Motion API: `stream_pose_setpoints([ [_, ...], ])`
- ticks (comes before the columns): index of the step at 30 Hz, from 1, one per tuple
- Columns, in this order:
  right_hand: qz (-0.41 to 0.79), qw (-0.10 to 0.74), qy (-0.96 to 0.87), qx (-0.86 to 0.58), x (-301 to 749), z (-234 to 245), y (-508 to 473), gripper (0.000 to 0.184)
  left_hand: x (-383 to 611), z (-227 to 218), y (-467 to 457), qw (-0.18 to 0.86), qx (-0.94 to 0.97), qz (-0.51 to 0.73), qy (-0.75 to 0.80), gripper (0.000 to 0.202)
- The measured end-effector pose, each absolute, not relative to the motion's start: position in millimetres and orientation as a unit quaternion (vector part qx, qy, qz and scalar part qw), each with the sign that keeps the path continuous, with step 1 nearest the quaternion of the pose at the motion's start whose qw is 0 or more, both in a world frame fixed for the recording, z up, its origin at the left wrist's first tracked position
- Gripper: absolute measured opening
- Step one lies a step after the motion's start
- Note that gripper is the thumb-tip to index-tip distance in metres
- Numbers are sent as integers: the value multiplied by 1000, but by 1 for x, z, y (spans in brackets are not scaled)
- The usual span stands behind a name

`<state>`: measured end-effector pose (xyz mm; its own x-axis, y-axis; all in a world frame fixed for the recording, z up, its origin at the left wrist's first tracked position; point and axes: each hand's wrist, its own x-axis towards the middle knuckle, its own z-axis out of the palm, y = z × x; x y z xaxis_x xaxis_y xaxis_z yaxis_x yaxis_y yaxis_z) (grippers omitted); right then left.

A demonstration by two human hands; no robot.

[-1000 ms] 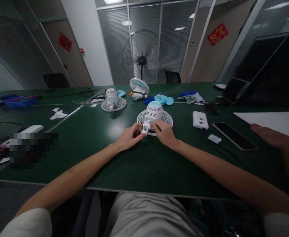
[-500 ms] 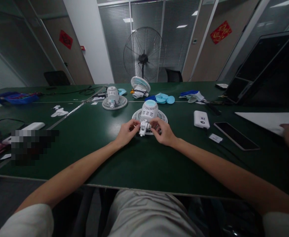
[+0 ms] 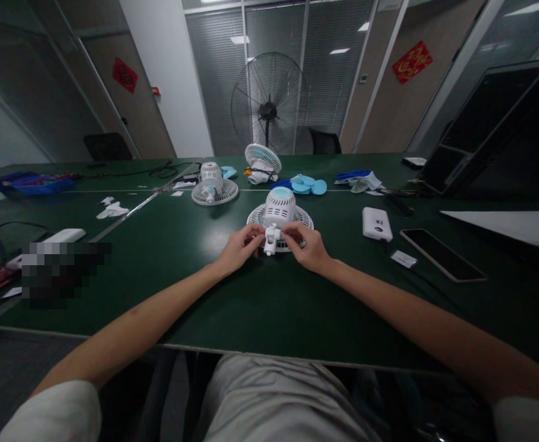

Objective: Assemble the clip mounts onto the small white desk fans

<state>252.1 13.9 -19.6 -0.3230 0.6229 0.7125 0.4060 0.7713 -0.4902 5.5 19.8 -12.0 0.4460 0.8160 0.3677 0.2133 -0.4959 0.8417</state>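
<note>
The fingers [image 3: 252, 232] of the left hand [image 3: 236, 250] and the fingers [image 3: 293, 231] of the right hand [image 3: 310, 247] pinch a small white stem [image 3: 270, 240] from both sides. The stem belongs to a little white fan [image 3: 279, 212] in the middle of the frame. The fan lies face down, with its round cage flat on the green counter [image 3: 251, 307]. Its round back, with a light blue cap, points up. The stem sticks out low, toward the bottom of the frame, between the two hands.

Right of the fan lie a white power bank [image 3: 376, 223], a small card [image 3: 403, 259] and a dark phone [image 3: 442, 255], all apart from the hands. Higher in the frame a second fan [image 3: 212, 185] lies face down and a third fan [image 3: 261, 163] is tipped on its side. Blue blades [image 3: 307, 184] lie just right of that one. A big standing fan [image 3: 269, 101] stands behind the counter. Nothing lies between the hands and the fan.
</note>
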Motion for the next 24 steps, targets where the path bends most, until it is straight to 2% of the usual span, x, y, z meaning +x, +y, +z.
stream_pose_setpoints([
  [6,164,479,-798,-325,251,-18,14,15,6,-13,22,373,771,387,341,24],
  [10,147,478,-802,-327,251,-17,12,13,7,-13,21,367,772,387,346,25],
  [15,131,444,-829,-315,253,-18,12,25,7,-13,20,364,772,394,341,24],
  [20,126,437,-835,-311,254,-19,13,28,7,-17,21,362,773,400,333,22],
  [24,127,431,-839,-308,255,-19,14,31,6,-16,16,326,795,403,314,36],
])
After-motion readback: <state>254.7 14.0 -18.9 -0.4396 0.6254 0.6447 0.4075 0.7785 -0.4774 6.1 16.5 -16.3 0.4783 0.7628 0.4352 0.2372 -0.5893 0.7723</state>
